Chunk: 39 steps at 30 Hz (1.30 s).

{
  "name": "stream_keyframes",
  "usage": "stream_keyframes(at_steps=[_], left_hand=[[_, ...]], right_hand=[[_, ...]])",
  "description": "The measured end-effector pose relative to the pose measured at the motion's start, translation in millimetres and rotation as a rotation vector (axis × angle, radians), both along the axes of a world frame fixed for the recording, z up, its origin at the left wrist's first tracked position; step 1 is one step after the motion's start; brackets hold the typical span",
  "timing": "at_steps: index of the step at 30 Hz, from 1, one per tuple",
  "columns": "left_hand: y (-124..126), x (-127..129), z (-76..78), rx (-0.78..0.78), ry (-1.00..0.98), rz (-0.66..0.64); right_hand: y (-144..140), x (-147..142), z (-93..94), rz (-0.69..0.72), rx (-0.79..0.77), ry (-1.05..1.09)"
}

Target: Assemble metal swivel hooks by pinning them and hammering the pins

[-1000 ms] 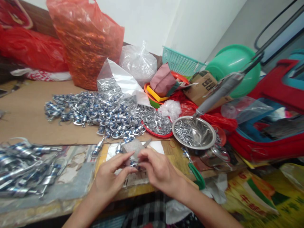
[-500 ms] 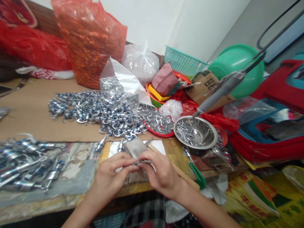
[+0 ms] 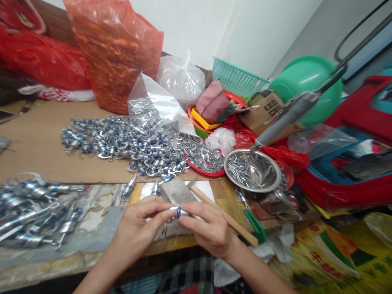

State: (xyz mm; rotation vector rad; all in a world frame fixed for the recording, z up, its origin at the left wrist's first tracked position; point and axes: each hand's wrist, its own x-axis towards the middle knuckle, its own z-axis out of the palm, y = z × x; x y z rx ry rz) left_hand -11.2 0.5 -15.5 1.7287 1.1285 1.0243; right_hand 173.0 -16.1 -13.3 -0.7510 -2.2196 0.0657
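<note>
Left hand [image 3: 139, 228] and right hand [image 3: 208, 228] meet at the near table [image 3: 39, 139] edge — fingers of both pinched on one small metal swivel [image 3: 178, 212], blue-banded, just before a grey block [image 3: 177, 191]. Heap of swivels [image 3: 128, 143] behind.

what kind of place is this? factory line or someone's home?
Most likely a home or small-workshop piecework bench, not a factory line. A loose heap of blue-and-silver metal parts lies on cardboard, a steel bowl holds small pins, and red plastic sacks stand behind. Both hands pinch one part.
</note>
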Motion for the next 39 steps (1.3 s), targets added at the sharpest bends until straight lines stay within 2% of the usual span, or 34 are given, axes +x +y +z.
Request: stream_keyframes(at_steps=[4,7,10,14,16,18,20,21,22,23,25,28,31,35,39], left_hand=[[0,0,-0.7,0.051,0.009,0.008],[1,1,-1.1,0.023,-0.018,0.018],[1,3,-1.3,-0.137,-0.088,0.024],[-5,9,-6.2,-0.376,-0.256,0.121],[-7,11,-10.9,-0.428,-0.318,0.143],[-8,12,-15.6,-0.447,-0.354,0.132],[-6,11,-18.8,-0.472,-0.396,0.093],[-5,11,-19.7,-0.487,-0.422,0.067],[-4,10,-19.9,-0.507,-0.448,0.044],[-3,9,-19.8,-0.529,-0.469,0.023],[-1,7,-18.9,-0.563,-0.494,0.002],[-1,6,-18.2,-0.599,-0.508,-0.010],[0,6,-19.0,-0.619,-0.529,-0.024],[1,5,-21.2,-0.637,-0.561,-0.035],[-1,4,-25.5,-0.652,-0.605,-0.058]], right_hand=[[1,0,2.7,-0.014,-0.006,-0.010],[1,-2,-0.6,-0.036,-0.107,0.063],[1,-8,-5.3,-0.056,-0.265,0.281],[2,-16,-7.6,-0.164,-0.479,0.483],[6,-15,-5.8,-0.169,-0.602,0.452],[18,-6,-2.6,-0.149,-0.702,0.310],[40,11,0.3,-0.316,-0.678,0.064],[53,21,0.9,-0.470,-0.612,-0.053],[68,32,0.5,-0.704,-0.536,-0.210],[83,43,-0.8,-0.802,-0.522,-0.262],[109,62,-6.4,-0.903,-0.539,-0.347],[135,75,-17.2,-0.948,-0.576,-0.413],[144,75,-24.2,-0.941,-0.573,-0.411],[143,76,-25.6,-0.874,-0.548,-0.304],[126,73,-25.5,-0.768,-0.516,-0.100]])
